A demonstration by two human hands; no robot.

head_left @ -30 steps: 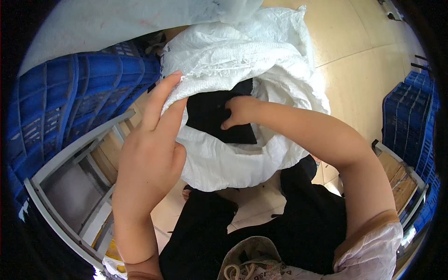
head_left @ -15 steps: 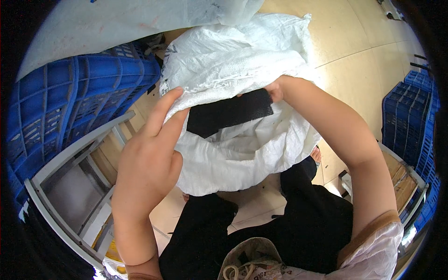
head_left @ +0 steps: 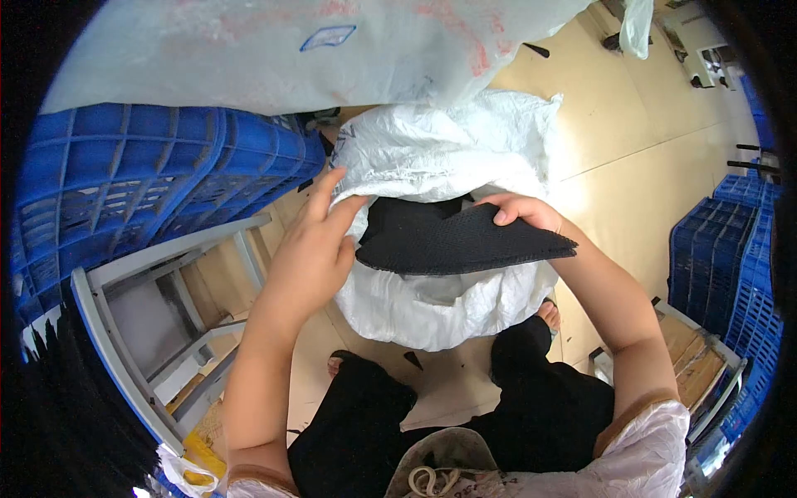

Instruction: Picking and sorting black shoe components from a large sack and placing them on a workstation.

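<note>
A white woven sack [head_left: 440, 158] stands on the floor between my legs, its mouth gaping toward me. My left hand [head_left: 300, 261] grips the sack's rim at the left, with the fingertips outside the cloth. In my right hand [head_left: 531, 212] is a flat black mesh fabric piece [head_left: 465, 242], pinched at its right end with the thumb on top. It lies slanted across the mouth of the sack, and its edge looks layered. More black material [head_left: 403, 214] shows behind it inside the opening; how much is there is hidden.
Blue plastic crates [head_left: 158, 166] stand at the left, beside a grey metal frame [head_left: 124, 349]. A large translucent plastic bag [head_left: 274, 58] bulges at the top. More blue crates [head_left: 714, 249] and a wooden-topped stool [head_left: 693, 353] are at the right.
My right hand has drawn the black mesh fabric up and right, out over the sack's mouth. My left hand stays on the rim. The view has shifted, showing more plastic bag.
</note>
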